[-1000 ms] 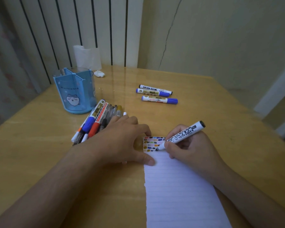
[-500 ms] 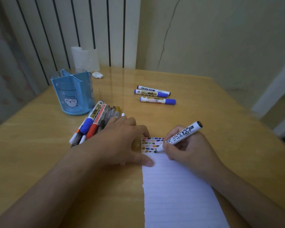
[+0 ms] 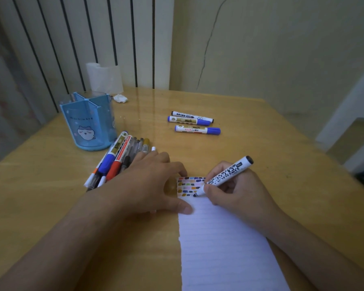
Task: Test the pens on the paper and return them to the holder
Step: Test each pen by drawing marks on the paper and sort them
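Note:
My right hand [image 3: 235,192] grips a white marker with black speckles [image 3: 229,172], its tip touching the top of a lined paper strip [image 3: 221,244] among rows of coloured test marks [image 3: 189,184]. My left hand [image 3: 149,183] lies flat on the table with its thumb pinning the paper's left edge; whether anything sits under the palm is hidden. A blue divided pen holder [image 3: 88,122] stands at the back left. A bundle of several pens [image 3: 116,158] lies between the holder and my left hand. Three capped markers [image 3: 194,122] lie farther back, in the middle.
The wooden table [image 3: 40,206] meets a wall behind and drops off at its right edge. A tissue roll [image 3: 104,77] and a crumpled white scrap [image 3: 120,98] sit behind the holder.
The marker tip has shifted slightly down the rows of test marks. My left hand stays on the paper's edge, and the view has drifted a little.

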### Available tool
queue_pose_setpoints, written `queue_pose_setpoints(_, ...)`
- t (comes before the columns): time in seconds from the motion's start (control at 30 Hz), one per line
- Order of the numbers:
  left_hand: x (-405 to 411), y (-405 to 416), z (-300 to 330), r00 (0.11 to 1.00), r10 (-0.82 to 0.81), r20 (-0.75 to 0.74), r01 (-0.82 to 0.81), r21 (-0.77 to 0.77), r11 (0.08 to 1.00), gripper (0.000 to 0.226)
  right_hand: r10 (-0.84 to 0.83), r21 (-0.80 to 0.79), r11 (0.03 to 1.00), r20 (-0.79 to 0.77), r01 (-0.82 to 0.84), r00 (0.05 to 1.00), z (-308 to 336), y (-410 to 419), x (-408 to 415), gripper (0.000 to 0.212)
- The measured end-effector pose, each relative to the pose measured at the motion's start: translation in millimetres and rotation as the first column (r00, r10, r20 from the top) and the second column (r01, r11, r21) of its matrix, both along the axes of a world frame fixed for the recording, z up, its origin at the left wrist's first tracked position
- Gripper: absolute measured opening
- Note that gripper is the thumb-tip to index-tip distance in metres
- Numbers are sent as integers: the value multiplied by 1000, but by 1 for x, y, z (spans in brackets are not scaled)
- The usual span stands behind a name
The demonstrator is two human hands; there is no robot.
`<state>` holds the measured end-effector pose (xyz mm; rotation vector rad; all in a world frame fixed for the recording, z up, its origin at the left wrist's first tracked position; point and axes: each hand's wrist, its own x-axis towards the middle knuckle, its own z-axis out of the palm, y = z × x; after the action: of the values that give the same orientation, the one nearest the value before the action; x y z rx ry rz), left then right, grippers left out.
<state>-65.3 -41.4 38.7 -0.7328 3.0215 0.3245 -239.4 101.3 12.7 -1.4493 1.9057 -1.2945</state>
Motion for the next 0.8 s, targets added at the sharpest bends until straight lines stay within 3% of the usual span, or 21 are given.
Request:
queue_pose_setpoints(0.53,-1,0,0,1000,1,-3,-1,-18,1000,78,54,10,998,28,-54,998,4,1,1,15)
queue_pose_setpoints(0.67,-1,1,1,1000,-2,-21,2,-20,1000,79,50,-34,998,122,-46,991,5,1,0,9)
queue_pose_setpoints(0.8,0,3,3,998,5,-64,-4,14,1000,90,26,-71,997,192,-13,981,9,1,0,21)
